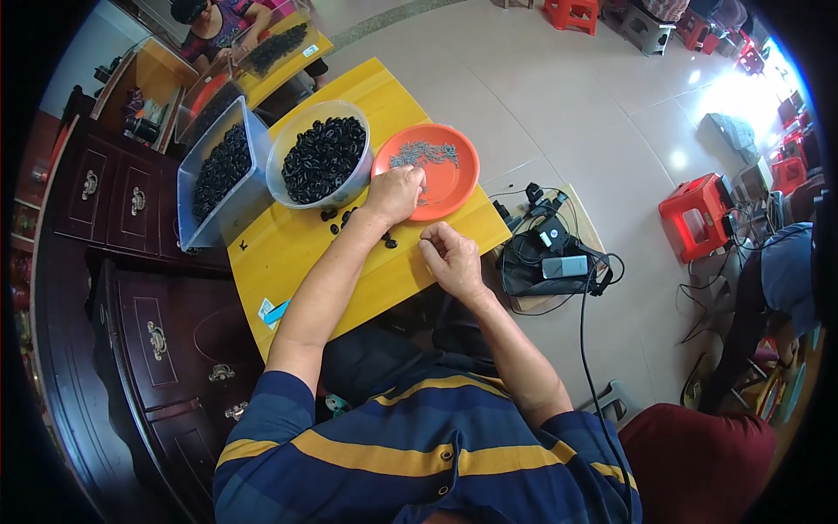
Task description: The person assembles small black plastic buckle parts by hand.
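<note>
On a yellow wooden table stands an orange plastic bowl with a pile of small grey metal pieces, like screws or pins. My left hand reaches over the bowl's near left side, its fingers bent down and closed; what they hold, if anything, is hidden. Closer to me, by the table's right edge, my right hand is curled with thumb and fingertips together, and I cannot make out anything in them. Several loose black oval pieces lie around my left wrist. A round clear tub full of similar black pieces stands left of the bowl.
Left of the tub, a rectangular clear bin holds more black pieces. A light-blue strip-shaped object lies at the table's left edge. Dark drawers flank the table. Cables and a grey device sit right; another person works beyond.
</note>
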Action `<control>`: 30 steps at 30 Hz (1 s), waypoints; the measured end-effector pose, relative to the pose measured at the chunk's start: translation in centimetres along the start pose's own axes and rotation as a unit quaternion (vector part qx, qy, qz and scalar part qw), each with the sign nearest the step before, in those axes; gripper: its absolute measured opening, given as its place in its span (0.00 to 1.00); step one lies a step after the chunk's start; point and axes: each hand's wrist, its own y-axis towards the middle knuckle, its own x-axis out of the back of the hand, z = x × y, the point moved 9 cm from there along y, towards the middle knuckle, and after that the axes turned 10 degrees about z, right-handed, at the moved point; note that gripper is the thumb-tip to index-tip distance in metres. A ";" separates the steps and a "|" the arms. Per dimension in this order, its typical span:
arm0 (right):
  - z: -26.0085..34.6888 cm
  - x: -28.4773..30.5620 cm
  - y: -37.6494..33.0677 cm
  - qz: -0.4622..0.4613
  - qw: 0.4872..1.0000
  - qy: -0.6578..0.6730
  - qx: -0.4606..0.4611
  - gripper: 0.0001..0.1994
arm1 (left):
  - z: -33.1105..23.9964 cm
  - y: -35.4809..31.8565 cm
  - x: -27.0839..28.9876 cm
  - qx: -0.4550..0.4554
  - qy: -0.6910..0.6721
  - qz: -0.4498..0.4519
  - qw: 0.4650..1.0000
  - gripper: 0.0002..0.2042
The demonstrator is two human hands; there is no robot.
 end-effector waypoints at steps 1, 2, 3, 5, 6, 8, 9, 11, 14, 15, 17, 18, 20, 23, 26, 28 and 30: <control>0.1 0.0 0.0 0.000 1.000 -0.007 0.002 0.05 | 0.1 -0.1 0.1 -0.001 -0.010 0.003 1.000 0.05; 0.1 -0.1 0.0 0.001 1.000 -0.008 0.003 0.05 | 0.1 -0.1 0.2 -0.001 -0.010 0.001 1.000 0.05; 0.3 0.0 0.0 -0.006 1.000 -0.006 0.009 0.05 | -0.2 0.0 0.3 -0.008 0.004 0.000 1.000 0.05; 0.6 0.0 0.0 -0.009 1.000 -0.004 0.019 0.05 | -0.1 0.2 0.5 -0.010 0.017 -0.003 1.000 0.06; 0.6 -0.1 0.0 -0.003 1.000 -0.003 0.012 0.05 | -0.1 0.3 0.4 -0.012 0.028 0.008 1.000 0.06; 0.6 -0.3 0.1 0.007 1.000 -0.002 0.008 0.05 | -0.2 0.4 0.4 -0.008 0.039 0.016 0.999 0.06; 0.4 -0.3 0.0 0.005 1.000 -0.001 0.005 0.04 | -0.4 0.5 0.3 -0.010 0.050 0.021 0.998 0.07; 0.1 -0.2 0.0 0.005 1.000 -0.001 0.004 0.04 | -0.5 0.4 0.6 -0.010 0.062 0.025 0.998 0.08; -0.4 -0.1 0.0 0.003 1.000 0.014 -0.013 0.06 | -0.5 -0.5 1.7 -0.009 0.015 -0.018 1.000 0.09; -0.4 -0.2 0.1 0.004 1.000 0.014 -0.013 0.06 | -0.4 -1.1 2.4 -0.006 -0.008 -0.056 0.998 0.09; -1.0 -0.4 0.3 0.006 0.996 0.084 -0.042 0.07 | -0.2 -1.9 2.9 0.001 -0.031 -0.095 0.995 0.09; -1.0 -0.3 0.3 0.008 0.996 0.084 -0.042 0.07 | -0.3 -2.1 2.9 -0.001 -0.051 -0.107 0.993 0.09; -1.7 -0.3 0.3 0.007 0.984 0.145 -0.101 0.07 | 0.1 -2.5 2.5 -0.001 -0.070 -0.118 0.991 0.09; -2.0 -0.4 0.6 0.000 0.988 0.138 -0.076 0.06 | 0.6 -2.8 2.1 0.002 -0.110 -0.133 0.985 0.07; -2.4 -0.6 0.7 0.013 0.985 0.151 -0.087 0.06 | 0.6 -3.5 2.8 -0.013 -0.165 -0.172 0.971 0.07; -2.4 -0.6 0.6 0.025 0.979 0.175 -0.104 0.06 | 0.3 -3.7 3.4 -0.031 -0.189 -0.194 0.962 0.05; -2.7 -0.8 0.6 0.039 0.972 0.198 -0.121 0.06 | 0.4 -3.8 3.3 -0.025 -0.186 -0.182 0.965 0.05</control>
